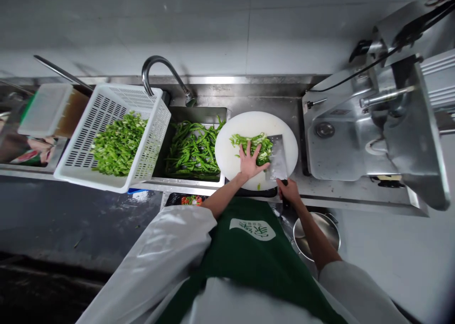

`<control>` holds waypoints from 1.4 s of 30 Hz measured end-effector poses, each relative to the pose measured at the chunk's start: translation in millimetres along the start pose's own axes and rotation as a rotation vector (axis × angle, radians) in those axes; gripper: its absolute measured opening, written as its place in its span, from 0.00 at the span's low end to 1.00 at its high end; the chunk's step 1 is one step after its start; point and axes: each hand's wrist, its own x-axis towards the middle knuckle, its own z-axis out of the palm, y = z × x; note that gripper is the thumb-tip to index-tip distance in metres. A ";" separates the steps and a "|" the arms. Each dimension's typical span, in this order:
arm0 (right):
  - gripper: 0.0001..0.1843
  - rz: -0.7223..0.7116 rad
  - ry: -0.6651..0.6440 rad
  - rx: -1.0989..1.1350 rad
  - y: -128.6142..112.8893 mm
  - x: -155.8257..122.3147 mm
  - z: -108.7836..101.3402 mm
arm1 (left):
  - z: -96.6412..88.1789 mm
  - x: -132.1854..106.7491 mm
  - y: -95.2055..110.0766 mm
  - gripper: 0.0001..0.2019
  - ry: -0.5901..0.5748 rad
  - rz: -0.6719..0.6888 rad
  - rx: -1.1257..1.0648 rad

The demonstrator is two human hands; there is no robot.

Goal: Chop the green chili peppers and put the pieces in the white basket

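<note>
My left hand [250, 164] lies with fingers spread over a pile of chopped green peppers [263, 146], part of which it hides. The pile rests on a round white cutting board [227, 151]. In my right hand [290, 191] is the dark handle of a cleaver [277, 158]. Its broad blade lies on the board against the right side of the pile. A small green scrap sits near the board's front edge. Left of the board, whole green peppers [194, 148] fill a sink basin.
A white perforated basket [142, 165] of cut peppers [119, 146] stands at the left, under a curved faucet [159, 60]. A slicing machine [355, 143] is on the right. Below the counter are a metal pot [334, 234] and a black tray [174, 199] with chopped red pieces.
</note>
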 end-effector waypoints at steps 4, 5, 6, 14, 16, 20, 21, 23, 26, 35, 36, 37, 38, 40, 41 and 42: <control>0.27 -0.036 -0.093 0.056 -13.0 -5.9 33.1 | 14.2 -8.2 27.4 0.43 0.007 0.017 -0.012; 0.27 -0.040 -0.088 0.064 -14.6 -8.1 39.6 | 16.4 -8.3 32.0 0.41 0.015 0.017 -0.015; 0.27 -0.042 -0.081 0.075 -15.4 -10.3 45.0 | 18.0 -7.6 35.6 0.38 0.024 0.017 -0.018; 0.30 0.002 -0.073 0.234 -8.4 -22.8 50.7 | 15.6 -0.7 54.5 0.30 0.007 0.129 0.023; 0.30 -0.011 -0.062 0.247 -7.4 -26.4 46.9 | 14.4 -2.0 61.4 0.30 -0.010 0.164 0.043; 0.28 -0.030 -0.039 0.207 -8.8 -34.5 42.0 | 9.0 -5.2 71.6 0.30 -0.019 0.209 0.060; 0.28 -0.037 -0.031 0.206 -10.4 -36.4 42.1 | 5.8 -5.6 73.0 0.30 -0.012 0.215 0.059; 0.28 -0.064 -0.020 0.230 -15.9 -40.2 44.7 | -4.1 -5.5 73.9 0.30 0.007 0.222 0.054; 0.28 -0.130 -0.013 0.278 -32.2 -45.5 57.1 | -29.9 -3.6 67.9 0.29 0.031 0.232 0.048; 0.27 -0.256 -0.189 0.272 -145.7 -65.2 181.7 | -183.2 -6.7 -44.9 0.30 0.222 0.113 0.154; 0.25 -0.281 -0.230 0.257 -162.3 -69.0 200.8 | -205.5 -10.8 -63.9 0.30 0.265 0.082 0.185; 0.23 -0.311 -0.276 0.236 -179.3 -73.2 220.5 | -228.0 -16.0 -83.4 0.30 0.313 0.051 0.218; 0.21 -0.342 -0.323 0.209 -196.9 -77.8 240.8 | -250.5 -22.1 -103.2 0.30 0.366 0.018 0.248; 0.18 -0.407 -0.425 0.150 -233.4 -87.8 283.0 | -293.9 -36.4 -143.5 0.29 0.480 -0.056 0.300; 0.16 -0.442 -0.483 0.120 -251.9 -93.2 304.6 | -314.3 -43.7 -164.2 0.29 0.537 -0.099 0.318; 0.16 -0.469 -0.537 0.094 -269.9 -98.5 326.2 | -333.5 -50.5 -185.4 0.29 0.594 -0.148 0.331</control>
